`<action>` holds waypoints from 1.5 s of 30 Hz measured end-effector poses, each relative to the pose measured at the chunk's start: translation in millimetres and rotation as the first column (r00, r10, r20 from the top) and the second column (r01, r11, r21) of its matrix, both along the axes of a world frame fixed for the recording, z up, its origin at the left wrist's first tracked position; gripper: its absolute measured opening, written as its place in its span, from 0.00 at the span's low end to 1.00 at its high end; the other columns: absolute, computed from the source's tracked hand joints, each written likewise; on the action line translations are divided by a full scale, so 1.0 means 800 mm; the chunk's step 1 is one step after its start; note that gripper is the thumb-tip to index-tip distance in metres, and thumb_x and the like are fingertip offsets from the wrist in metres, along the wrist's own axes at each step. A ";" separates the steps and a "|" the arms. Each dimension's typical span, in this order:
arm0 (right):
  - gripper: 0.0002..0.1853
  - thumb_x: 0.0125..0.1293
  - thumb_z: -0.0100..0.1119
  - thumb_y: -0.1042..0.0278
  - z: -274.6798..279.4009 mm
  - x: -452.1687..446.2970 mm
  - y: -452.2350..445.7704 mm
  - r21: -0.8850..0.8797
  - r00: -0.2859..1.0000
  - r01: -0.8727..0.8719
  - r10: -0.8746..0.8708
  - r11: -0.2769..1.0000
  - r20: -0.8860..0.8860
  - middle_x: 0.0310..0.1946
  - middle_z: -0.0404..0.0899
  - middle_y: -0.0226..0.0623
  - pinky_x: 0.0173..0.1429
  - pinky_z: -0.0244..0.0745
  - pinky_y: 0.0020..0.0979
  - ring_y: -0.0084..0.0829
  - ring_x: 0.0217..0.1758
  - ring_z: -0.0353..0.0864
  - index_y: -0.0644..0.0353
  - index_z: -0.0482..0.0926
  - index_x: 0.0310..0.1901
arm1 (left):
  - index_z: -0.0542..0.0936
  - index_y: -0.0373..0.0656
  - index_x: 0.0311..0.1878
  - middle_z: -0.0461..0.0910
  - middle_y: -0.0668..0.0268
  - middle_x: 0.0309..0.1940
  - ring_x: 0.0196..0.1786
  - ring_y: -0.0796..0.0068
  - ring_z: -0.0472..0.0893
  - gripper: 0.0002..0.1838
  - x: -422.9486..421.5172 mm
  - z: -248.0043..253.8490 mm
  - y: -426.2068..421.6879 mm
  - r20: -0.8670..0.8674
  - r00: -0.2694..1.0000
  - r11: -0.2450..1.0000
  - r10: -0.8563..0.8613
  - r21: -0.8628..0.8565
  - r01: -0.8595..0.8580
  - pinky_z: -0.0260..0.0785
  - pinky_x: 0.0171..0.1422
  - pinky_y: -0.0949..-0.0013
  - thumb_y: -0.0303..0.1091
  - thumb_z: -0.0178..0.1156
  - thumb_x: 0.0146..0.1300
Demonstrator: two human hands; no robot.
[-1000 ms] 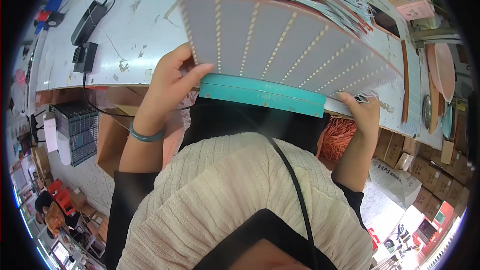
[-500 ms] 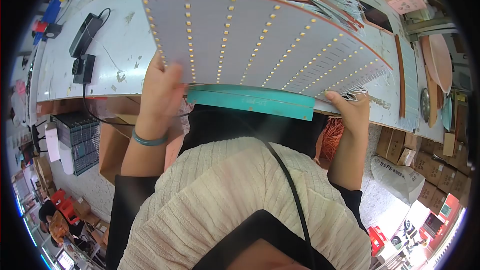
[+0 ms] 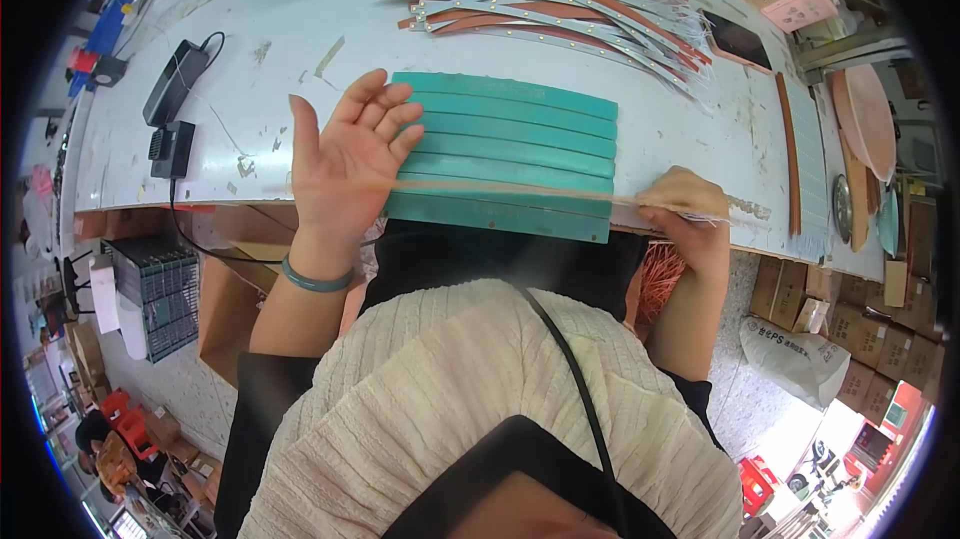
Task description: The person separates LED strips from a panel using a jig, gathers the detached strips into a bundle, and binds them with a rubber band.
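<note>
My right hand (image 3: 692,219) pinches one end of the thin panel (image 3: 510,190), edge-on by the table's (image 3: 260,89) near edge; my left hand (image 3: 352,154) is spread, contact unclear. Supporting both ends should limit bending.

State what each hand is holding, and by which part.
The right hand grips a thin strip-like panel, seen edge-on and blurred, at its right end. The left hand is open and grips nothing.

left hand (image 3: 350,154): palm-up, loosely cupped, thumb (image 3: 304,131) apart | right hand (image 3: 690,209): curled, pinching
</note>
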State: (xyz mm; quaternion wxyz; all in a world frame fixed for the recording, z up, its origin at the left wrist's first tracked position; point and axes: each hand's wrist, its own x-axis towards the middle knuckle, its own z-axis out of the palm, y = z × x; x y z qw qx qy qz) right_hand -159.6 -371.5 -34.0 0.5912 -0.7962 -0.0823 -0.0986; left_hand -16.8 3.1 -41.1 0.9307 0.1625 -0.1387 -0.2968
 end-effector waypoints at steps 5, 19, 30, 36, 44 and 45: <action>0.20 0.55 0.69 0.78 0.006 -0.014 0.040 0.412 0.868 0.496 -0.436 0.764 -0.237 0.35 0.81 0.36 0.32 0.77 0.28 0.29 0.31 0.82 0.63 0.75 0.49 | 0.67 0.33 0.65 0.75 0.54 0.56 0.58 0.61 0.76 0.33 0.001 0.024 -0.019 0.020 0.985 0.955 0.170 0.245 -0.170 0.67 0.65 0.60 0.56 0.49 0.73; 0.30 0.58 0.73 0.58 0.028 0.014 0.163 0.810 0.944 0.180 0.132 0.558 -0.301 0.41 0.80 0.34 0.32 0.77 0.26 0.29 0.39 0.81 0.62 0.71 0.57 | 0.82 0.39 0.38 0.83 0.60 0.33 0.36 0.62 0.83 0.08 -0.050 0.077 -0.090 0.869 0.379 0.748 -0.318 0.476 -0.463 0.74 0.43 0.64 0.32 0.68 0.59; 0.19 0.67 0.63 0.57 0.025 0.034 0.158 0.877 0.959 0.221 0.070 0.428 -0.275 0.32 0.75 0.33 0.23 0.66 0.23 0.25 0.26 0.71 0.60 0.72 0.51 | 0.79 0.39 0.33 0.82 0.67 0.31 0.35 0.76 0.80 0.04 -0.018 0.076 -0.079 0.793 0.538 0.774 -0.284 0.521 -0.359 0.72 0.43 0.72 0.25 0.66 0.61; 0.13 0.70 0.60 0.61 0.030 0.042 0.106 0.837 0.913 0.365 -0.334 0.407 -0.236 0.32 0.75 0.33 0.29 0.63 0.26 0.26 0.29 0.70 0.61 0.75 0.48 | 0.79 0.40 0.36 0.78 0.69 0.30 0.31 0.80 0.77 0.13 0.145 0.154 -0.059 0.625 0.778 0.565 -0.064 0.666 -0.487 0.69 0.38 0.76 0.41 0.63 0.66; 0.23 0.59 0.67 0.78 0.013 0.005 0.046 0.405 0.810 0.572 -0.569 0.713 -0.142 0.49 0.79 0.40 0.53 0.75 0.33 0.32 0.49 0.80 0.69 0.74 0.56 | 0.80 0.41 0.34 0.76 0.70 0.26 0.28 0.82 0.72 0.15 0.218 0.148 -0.019 0.776 0.624 0.253 -0.090 0.624 -0.739 0.65 0.32 0.77 0.43 0.60 0.71; 0.25 0.57 0.69 0.80 0.012 -0.006 0.037 0.314 0.807 0.586 -0.571 0.747 -0.149 0.51 0.79 0.41 0.54 0.75 0.33 0.32 0.49 0.80 0.70 0.74 0.57 | 0.81 0.39 0.40 0.79 0.66 0.34 0.36 0.79 0.76 0.15 0.184 0.144 -0.013 0.830 0.543 0.320 -0.125 0.552 -0.770 0.67 0.42 0.74 0.43 0.61 0.69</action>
